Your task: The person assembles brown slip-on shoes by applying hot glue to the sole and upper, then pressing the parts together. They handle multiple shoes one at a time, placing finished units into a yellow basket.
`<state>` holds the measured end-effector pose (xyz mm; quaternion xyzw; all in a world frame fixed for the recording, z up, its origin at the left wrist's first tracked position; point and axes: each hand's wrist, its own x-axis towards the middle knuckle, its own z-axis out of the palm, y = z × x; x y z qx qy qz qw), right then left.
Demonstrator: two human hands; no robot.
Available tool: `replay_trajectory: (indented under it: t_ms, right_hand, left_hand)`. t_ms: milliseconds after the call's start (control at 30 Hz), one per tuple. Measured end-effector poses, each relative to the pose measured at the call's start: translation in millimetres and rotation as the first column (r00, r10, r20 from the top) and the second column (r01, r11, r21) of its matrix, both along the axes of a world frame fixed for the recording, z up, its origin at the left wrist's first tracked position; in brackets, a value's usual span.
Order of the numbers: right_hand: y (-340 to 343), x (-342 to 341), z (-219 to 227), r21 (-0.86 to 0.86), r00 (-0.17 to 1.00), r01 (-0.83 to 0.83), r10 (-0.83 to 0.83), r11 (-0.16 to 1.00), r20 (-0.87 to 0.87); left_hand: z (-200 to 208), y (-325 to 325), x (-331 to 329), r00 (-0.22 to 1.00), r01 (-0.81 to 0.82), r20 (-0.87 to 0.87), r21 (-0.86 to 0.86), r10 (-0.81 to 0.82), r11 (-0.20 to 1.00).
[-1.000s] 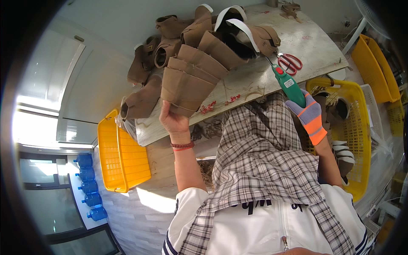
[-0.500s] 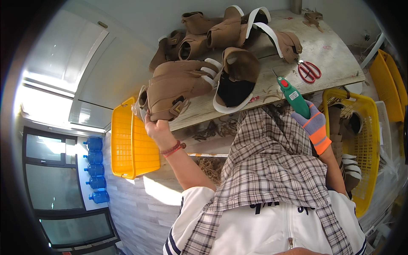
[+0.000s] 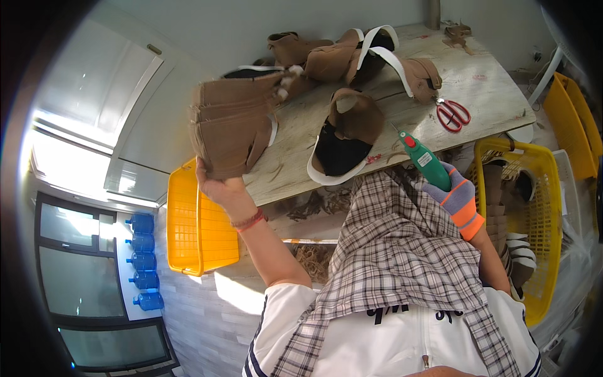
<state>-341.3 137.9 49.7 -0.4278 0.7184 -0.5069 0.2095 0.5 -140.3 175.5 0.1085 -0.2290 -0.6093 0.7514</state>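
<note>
- Over the left part of the tabletop (image 3: 490,94), the stack of brown shoe uppers (image 3: 229,141) has just been turned: half a second ago a buckle showed at its near end; now that buckle is out of sight and the layered edges face left.
- For the work, this appears to be handling of the stack rather than tool work, as the green handheld tool (image 3: 422,158) points away from it.
- The bare left hand (image 3: 221,188) is closed on the stack's near edge, thumb at the left.
- The gloved right hand (image 3: 453,193) is wrapped round the tool's near end.
- One single upper (image 3: 344,139) lies apart, between stack and tool; red-handled scissors (image 3: 453,115) rest farther right.
</note>
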Motion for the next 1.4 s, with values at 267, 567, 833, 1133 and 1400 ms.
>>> replay_trajectory:
  t_ms: [267,567,833,1133,1400]
  right_hand:
    - [7,-1,-5,-0.025,0.997,0.058,-0.06,0.998,-0.057]
    - [17,-8,-6,0.083,0.99,0.138,-0.138,0.987,0.001]
    - [21,0,-7,0.101,0.991,0.136,-0.136,0.986,-0.011]
    - [25,-6,12,0.126,0.988,0.135,-0.143,0.983,0.062]
    - [25,1,17,-0.066,0.992,0.125,-0.126,0.99,-0.012]
  left_hand:
    - [14,-147,-113,0.939,0.344,0.07,-0.137,-0.338,0.929]
    - [-128,-145,-178,0.146,0.244,0.847,0.469,-0.511,0.849]
    - [-163,-188,-220,0.129,0.579,0.578,0.616,-0.806,0.534]
    - [-84,-102,-200,0.389,0.546,0.627,0.433,-0.675,0.717]
    - [-51,-20,-101,0.734,0.562,0.301,0.234,-0.609,0.793]
